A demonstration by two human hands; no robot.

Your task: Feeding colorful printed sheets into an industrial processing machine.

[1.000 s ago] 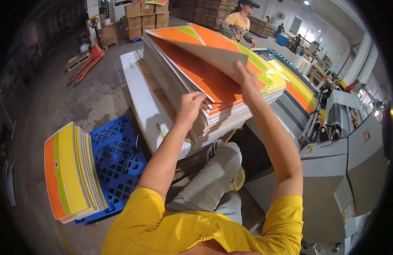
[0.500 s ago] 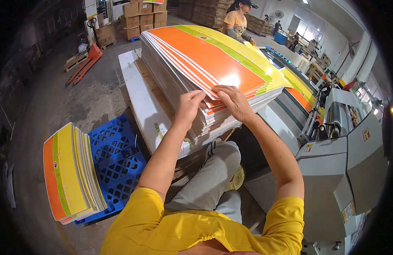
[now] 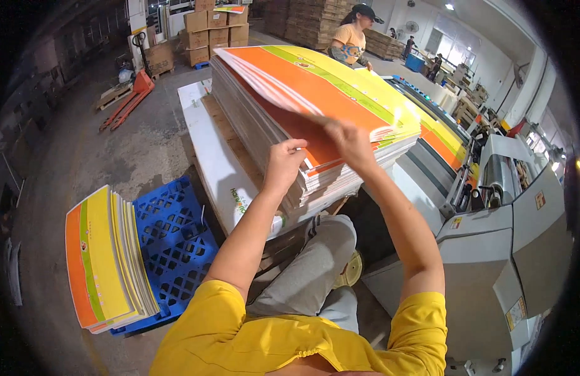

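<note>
The right hand (image 3: 349, 145) holds the lifted corner of glossy orange-green-yellow printed sheets (image 3: 290, 70) atop a tall, grey-sided stack (image 3: 249, 125) — the left hand (image 3: 284, 166) curls narrow by its edge, any hold unclear.

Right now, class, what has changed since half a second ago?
The right hand has moved up and slightly rightward, raising the near edge of the top sheets; an orange sheet now shows beneath. The left hand stays at the near corner of the stack; the pile on the blue pallet is unchanged.
</note>
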